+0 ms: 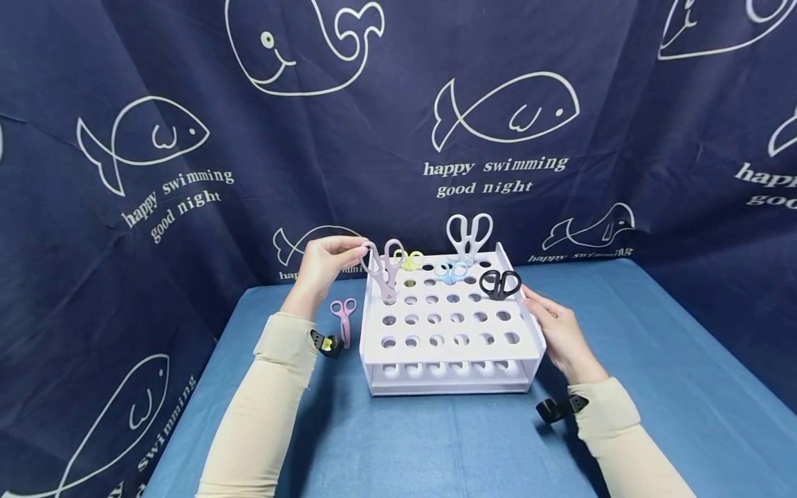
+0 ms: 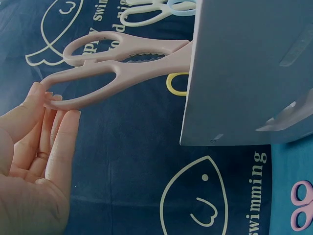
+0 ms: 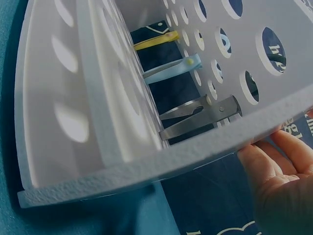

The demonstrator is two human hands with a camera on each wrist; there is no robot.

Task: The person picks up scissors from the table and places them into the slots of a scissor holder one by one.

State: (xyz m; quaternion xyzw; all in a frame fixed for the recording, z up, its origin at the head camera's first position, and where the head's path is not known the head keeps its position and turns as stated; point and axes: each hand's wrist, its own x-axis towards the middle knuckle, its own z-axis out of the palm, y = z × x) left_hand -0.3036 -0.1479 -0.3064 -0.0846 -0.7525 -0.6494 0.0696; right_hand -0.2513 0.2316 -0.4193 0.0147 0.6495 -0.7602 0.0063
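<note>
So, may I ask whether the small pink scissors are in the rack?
Out; the small pink scissors lie on the table beside the rack.

1. Curtain (image 1: 398, 159) hung, dark blue and creased, behind and beside the table (image 1: 436, 449).
2. Whale (image 1: 305, 52), outlined in white, appeared near the top.
3. Fish (image 1: 506, 111), likewise outlined, recurred across the curtain.
4. Lettering (image 1: 496, 166) read "happy swimming good night".
5. Table surface was blue.

The rack (image 1: 405, 355) is white, its leftmost scissors (image 1: 387, 289) pinkish, the curtain (image 1: 398, 138) fish-patterned navy
</note>
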